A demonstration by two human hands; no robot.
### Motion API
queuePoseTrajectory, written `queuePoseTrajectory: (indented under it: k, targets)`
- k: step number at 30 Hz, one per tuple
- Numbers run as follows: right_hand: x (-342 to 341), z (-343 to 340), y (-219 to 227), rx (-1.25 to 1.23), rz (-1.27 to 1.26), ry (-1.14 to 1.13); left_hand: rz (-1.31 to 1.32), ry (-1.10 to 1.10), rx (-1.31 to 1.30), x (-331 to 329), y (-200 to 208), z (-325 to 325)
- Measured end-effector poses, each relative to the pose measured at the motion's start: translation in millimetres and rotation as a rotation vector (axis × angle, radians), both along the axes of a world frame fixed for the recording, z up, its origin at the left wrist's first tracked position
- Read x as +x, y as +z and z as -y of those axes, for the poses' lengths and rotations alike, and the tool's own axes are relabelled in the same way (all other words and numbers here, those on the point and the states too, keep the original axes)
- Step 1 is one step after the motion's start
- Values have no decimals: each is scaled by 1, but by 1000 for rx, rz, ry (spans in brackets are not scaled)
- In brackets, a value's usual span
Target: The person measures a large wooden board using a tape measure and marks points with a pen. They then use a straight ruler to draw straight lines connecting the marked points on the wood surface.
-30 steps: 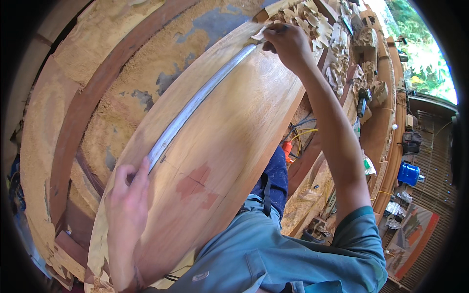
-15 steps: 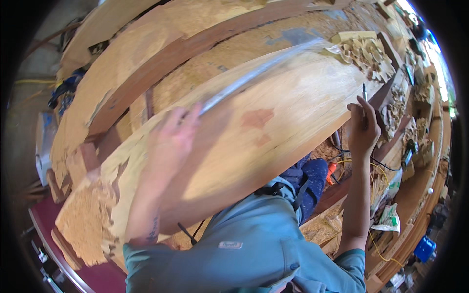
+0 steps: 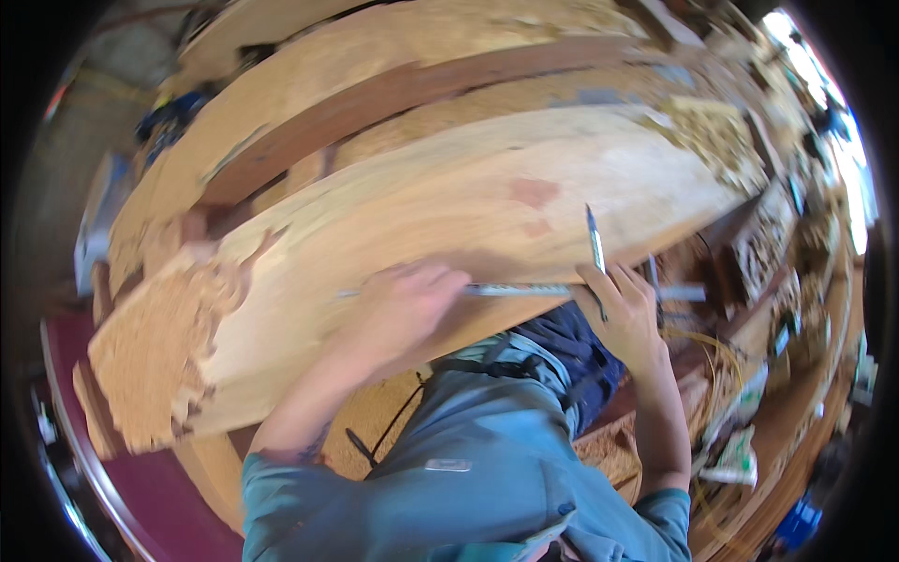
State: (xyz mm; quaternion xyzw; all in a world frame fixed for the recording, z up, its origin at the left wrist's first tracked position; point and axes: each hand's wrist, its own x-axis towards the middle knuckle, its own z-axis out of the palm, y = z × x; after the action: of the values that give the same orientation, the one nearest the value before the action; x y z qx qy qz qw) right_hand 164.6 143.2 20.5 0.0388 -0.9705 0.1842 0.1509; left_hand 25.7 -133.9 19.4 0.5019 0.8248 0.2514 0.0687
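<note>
A large pale wooden board [image 3: 403,220] lies across in front of me, with carved relief at both ends. Along its near edge runs a long, thin light-grey ruler [image 3: 524,289]. My left hand [image 3: 412,298] is closed over the ruler, a short piece showing beyond its left side. Between the fingers of my right hand [image 3: 623,304] a dark-tipped pen [image 3: 596,239] stands with its tip upward. That hand is by the board's near edge, its fingers at the ruler, whose far end sticks out past the hand. Motion blurs the left fingers somewhat.
Behind the board are a brown timber beam [image 3: 412,98] and another carved wooden panel [image 3: 328,66]. Yellow cable [image 3: 716,351], wood shavings and a white bag [image 3: 735,459] lie at right. A maroon surface [image 3: 140,496] shows at lower left.
The ruler has come from a slant across the board's far side to its near edge. My left hand moved right and nearer; my right hand moved left with the pen, to the ruler.
</note>
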Motion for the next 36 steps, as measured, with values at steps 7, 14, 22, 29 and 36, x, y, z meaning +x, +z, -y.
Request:
queuePoseTrajectory:
  k: [7, 14, 22, 29, 36]
  targets:
    - [-54, 23, -19, -13, -75, 306, 147, 171, -169, 27, -1, 32]
    - [-107, 101, -8, -99, -166, 851, 528, 599, 154, 77, -14, 45]
    - [-166, 175, -39, -26, -243, 744, 1141, 1076, 218, 140, -2, 131]
    - [-168, 204, -37, -61, -180, 913, 956, 1101, 441, 96, -15, 117]
    - [-170, 217, -45, -152, -201, 778, 479, 1218, 213, 96, -35, 150]
